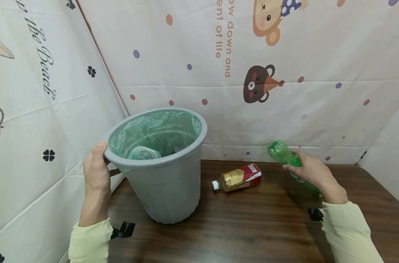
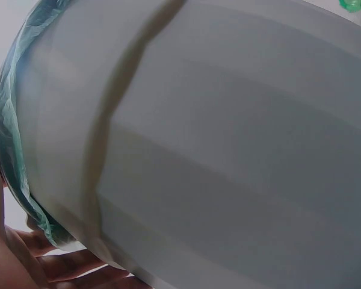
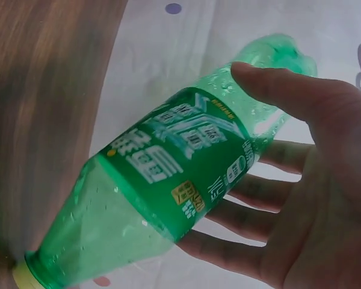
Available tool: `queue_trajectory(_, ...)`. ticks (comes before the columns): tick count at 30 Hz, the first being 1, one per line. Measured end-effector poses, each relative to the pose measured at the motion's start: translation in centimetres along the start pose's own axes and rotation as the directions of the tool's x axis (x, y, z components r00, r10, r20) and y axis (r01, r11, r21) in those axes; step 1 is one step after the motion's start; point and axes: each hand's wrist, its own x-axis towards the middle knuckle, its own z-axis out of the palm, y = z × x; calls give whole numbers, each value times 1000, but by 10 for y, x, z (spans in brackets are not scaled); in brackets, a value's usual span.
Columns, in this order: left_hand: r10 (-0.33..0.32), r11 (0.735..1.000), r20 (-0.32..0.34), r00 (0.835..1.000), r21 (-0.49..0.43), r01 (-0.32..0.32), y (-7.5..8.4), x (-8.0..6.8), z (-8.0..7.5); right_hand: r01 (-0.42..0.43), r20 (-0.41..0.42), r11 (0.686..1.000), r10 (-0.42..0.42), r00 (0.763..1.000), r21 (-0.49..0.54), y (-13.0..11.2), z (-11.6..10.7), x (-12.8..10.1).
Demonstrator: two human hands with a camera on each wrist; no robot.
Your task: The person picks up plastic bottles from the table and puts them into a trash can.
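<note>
My left hand [image 1: 97, 171] grips the rim of a grey trash bin [image 1: 173, 186] on its left side, thumb over the top edge. The bin leans a little and is lined with a green plastic bag [image 1: 156, 128]; inside lies a clear plastic bottle [image 1: 144, 152] and something dark, mostly hidden. In the left wrist view, fingers [image 2: 78, 265] lie below the rim against the bin wall. At the right, my right hand [image 1: 312, 173] holds a green plastic bottle [image 3: 168, 162] around its middle, base toward the wall. Its label and yellowish cap show in the right wrist view.
A drink bottle [image 1: 238, 178] with a red and gold label and white cap lies on its side on the dark wooden table [image 1: 252, 223], between bin and right hand. Printed white sheets [image 1: 186, 44] hang behind the table and along both sides.
</note>
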Motion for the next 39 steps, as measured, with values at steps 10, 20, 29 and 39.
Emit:
queue_trajectory(10, 7, 1000, -7, 1000, 29, -7, 0, 0, 0, -66, 13, 996, 65, 998, 57, -8, -12, -3)
queue_trajectory(20, -6, 1000, 7, 1000, -2, 6, 0, -1, 0, -81, 29, 986, 78, 997, 147, -19, -16, -5)
queue_trajectory(29, 22, 998, -2, 1000, 53, -22, 0, 0, 0, -107, 18, 970, 106, 994, 219, -23, -16, -5)
queue_trajectory(39, 18, 1000, 2, 1000, 10, -18, 0, -1, 0, -83, 21, 927, 81, 996, 365, -25, -14, -5)
